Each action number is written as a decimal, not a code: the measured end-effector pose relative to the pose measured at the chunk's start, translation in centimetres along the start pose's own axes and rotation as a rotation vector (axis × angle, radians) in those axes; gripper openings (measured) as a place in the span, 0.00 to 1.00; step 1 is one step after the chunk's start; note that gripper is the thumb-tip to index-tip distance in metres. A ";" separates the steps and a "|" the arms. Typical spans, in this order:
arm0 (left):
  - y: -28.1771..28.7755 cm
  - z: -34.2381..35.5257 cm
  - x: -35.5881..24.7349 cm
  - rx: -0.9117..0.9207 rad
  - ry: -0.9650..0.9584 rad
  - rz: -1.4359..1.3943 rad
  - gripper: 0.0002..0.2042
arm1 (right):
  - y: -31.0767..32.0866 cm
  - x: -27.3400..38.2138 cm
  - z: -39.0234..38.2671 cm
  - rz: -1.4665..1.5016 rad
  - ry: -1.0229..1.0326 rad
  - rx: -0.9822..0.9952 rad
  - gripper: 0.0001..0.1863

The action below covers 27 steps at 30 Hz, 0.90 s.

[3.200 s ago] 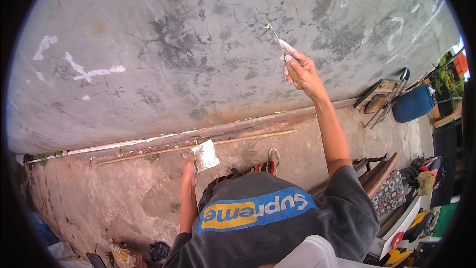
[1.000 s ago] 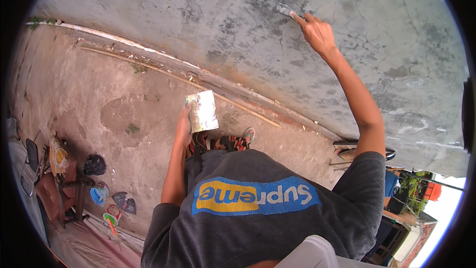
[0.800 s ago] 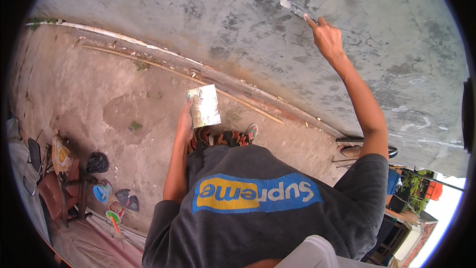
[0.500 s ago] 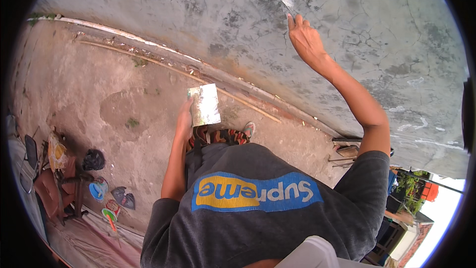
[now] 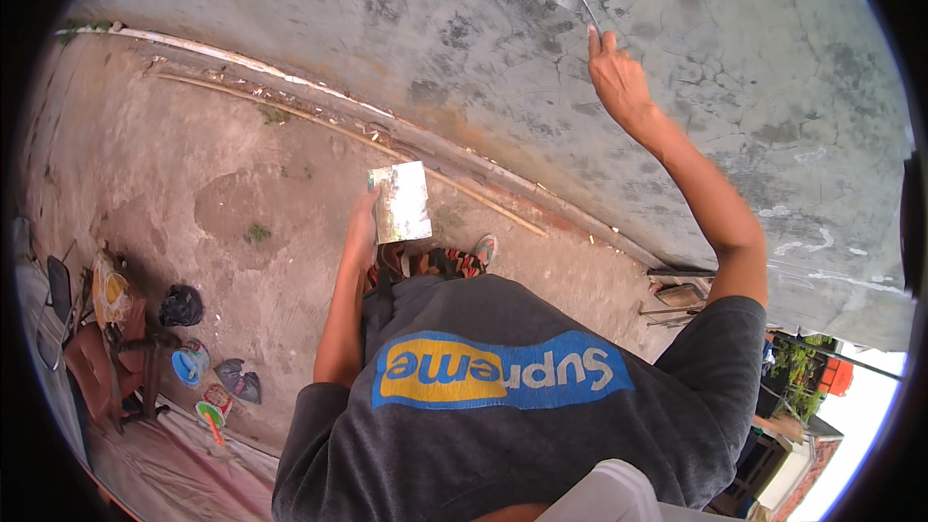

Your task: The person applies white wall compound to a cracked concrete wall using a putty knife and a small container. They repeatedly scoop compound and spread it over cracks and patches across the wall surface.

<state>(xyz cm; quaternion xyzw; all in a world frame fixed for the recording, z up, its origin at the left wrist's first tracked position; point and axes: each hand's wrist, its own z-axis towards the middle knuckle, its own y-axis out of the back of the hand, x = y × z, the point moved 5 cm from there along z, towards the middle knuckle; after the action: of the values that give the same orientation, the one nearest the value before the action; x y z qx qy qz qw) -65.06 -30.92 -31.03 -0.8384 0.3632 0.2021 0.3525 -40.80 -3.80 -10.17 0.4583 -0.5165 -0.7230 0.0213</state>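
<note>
A cracked grey plaster wall (image 5: 735, 126) with dark stains fills the upper right. My right hand (image 5: 619, 82), arm stretched out, is closed round a thin putty knife (image 5: 591, 14), whose blade appears almost edge-on near the wall. Just left of the blade, a small white putty patch (image 5: 567, 1) shows beside a dark crack. Low in front of my body, my left hand (image 5: 362, 220) grips one edge of a flat rectangular board (image 5: 402, 205). White material smears the board's bright face; the fingers under it are hidden.
A long pole (image 5: 348, 143) lies on the bare ground along the wall's foot. At the lower left stand a brown chair (image 5: 97, 367), a blue bucket (image 5: 190, 363), a green-rimmed bucket (image 5: 210, 413) and a black plastic bag (image 5: 181, 306). My shoe (image 5: 486, 249) is near the pole's end.
My right hand has shifted right and slightly down with the putty knife, its blade turning more edge-on. White putty now shows on the wall to its left. The left hand and board barely moved.
</note>
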 end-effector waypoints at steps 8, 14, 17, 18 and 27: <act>0.4 0.5 0.3 0.015 -0.038 -0.020 0.23 | 0.1 1.4 3.0 0.091 -0.004 -0.067 0.31; -1.1 -1.1 -1.3 0.023 0.021 -0.040 0.23 | 1.4 -0.5 0.0 0.076 0.004 -0.036 0.29; -1.1 -1.2 -1.3 0.048 0.027 -0.003 0.24 | 0.7 0.3 -1.1 0.107 0.042 -0.012 0.31; -1.0 -1.0 -1.1 0.057 0.026 -0.001 0.24 | 0.0 0.6 -0.8 0.127 0.025 -0.007 0.32; 0.0 0.6 -0.2 0.019 -0.018 -0.007 0.21 | -0.2 -0.3 -0.8 0.077 -0.068 0.096 0.33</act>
<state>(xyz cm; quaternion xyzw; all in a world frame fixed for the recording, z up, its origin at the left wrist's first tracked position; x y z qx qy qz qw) -65.30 -30.37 -31.34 -0.8344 0.3593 0.2047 0.3644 -39.96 -4.11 -10.19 0.4136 -0.5684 -0.7112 0.0094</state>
